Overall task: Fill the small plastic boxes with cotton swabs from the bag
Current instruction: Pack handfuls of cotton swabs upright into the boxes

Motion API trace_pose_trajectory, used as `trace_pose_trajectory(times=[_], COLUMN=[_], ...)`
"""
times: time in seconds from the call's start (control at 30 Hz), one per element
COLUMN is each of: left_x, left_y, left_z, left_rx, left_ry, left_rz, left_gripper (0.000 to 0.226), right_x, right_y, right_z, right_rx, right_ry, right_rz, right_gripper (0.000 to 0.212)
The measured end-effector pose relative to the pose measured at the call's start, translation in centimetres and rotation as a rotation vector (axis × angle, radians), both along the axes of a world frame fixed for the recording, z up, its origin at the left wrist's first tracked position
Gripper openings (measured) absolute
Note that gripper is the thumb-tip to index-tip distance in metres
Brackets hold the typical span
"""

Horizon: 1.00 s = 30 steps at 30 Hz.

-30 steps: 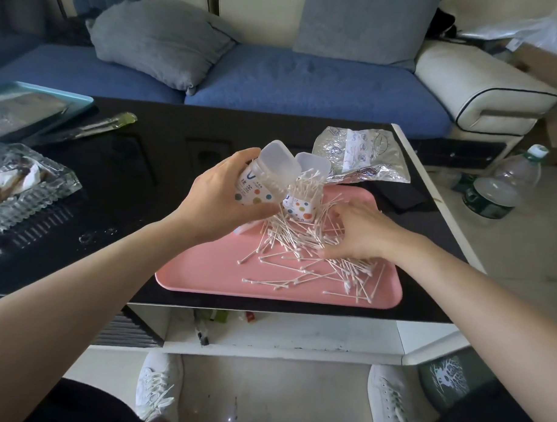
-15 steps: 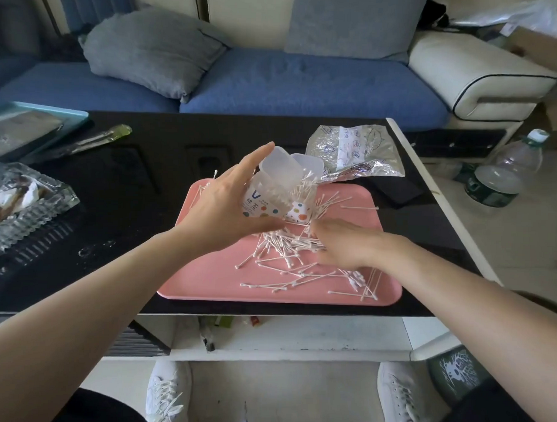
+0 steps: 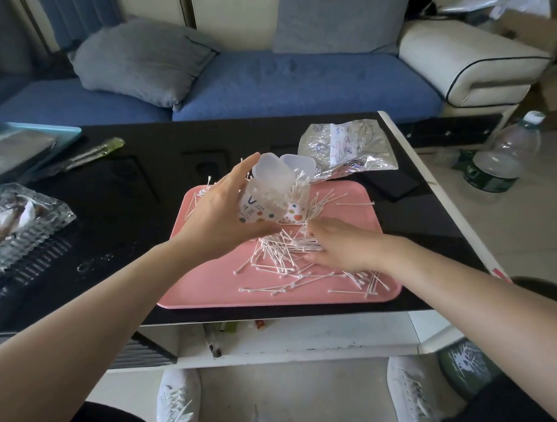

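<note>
Just beyond and left of the right hand, the left hand grips the tilted plastic box. Right hand clasps cotton swabs lying crosswise.

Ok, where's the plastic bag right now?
Head view: the plastic bag lies on the black table, right of centre, just behind the pink tray's far right corner, near the small box the left hand holds.
</note>
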State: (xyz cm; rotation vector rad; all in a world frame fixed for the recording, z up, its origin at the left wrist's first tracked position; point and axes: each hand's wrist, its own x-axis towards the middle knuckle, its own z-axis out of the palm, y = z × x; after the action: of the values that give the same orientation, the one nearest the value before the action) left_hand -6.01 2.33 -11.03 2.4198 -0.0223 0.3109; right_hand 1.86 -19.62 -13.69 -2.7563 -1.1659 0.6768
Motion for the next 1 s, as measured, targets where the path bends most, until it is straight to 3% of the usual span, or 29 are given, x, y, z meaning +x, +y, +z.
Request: trace_pose_trajectory(times=[0.1, 0.23, 0.33, 0.6, 0.8, 1.0], left_x=[-0.1, -0.1, -0.1, 0.3, 0.2, 0.1], left_y=[-0.1, -0.1, 0.1, 1.0, 1.3, 1.2], left_z=[0.0, 0.0, -0.1, 0.4, 0.5, 0.4], left_rx=[0.003, 0.001, 0.006, 0.026, -0.007, -0.024], left_ry=[-0.003, -0.01, -0.003, -0.119, -0.086, -0.128], left_rz=[-0.004, -0.005, -0.001, 0.213, 0.26, 0.238], left_gripper=[0.111, 0.11, 0.11, 0.112, 0.114, 0.076], right_x=[-0.7, -0.4, 0.7, 1.1, 0.6, 0.8], right_y=[1.0, 0.8, -0.1, -0.7, -0.3, 0.0], right_z=[-0.5, -0.3, 0.2, 0.9, 1.4, 1.5], right_rx=[-0.014, -0.013, 0.089, 0.396, 0.58, 0.783], right_ry=[-0.057, -0.027, 0.043, 0.193, 0.323, 0.555], right_rz=[-0.003, 0.008, -0.017, -0.158, -0.272, -0.37], right_gripper=[0.013, 0.025, 0.008, 0.009, 0.019, 0.02])
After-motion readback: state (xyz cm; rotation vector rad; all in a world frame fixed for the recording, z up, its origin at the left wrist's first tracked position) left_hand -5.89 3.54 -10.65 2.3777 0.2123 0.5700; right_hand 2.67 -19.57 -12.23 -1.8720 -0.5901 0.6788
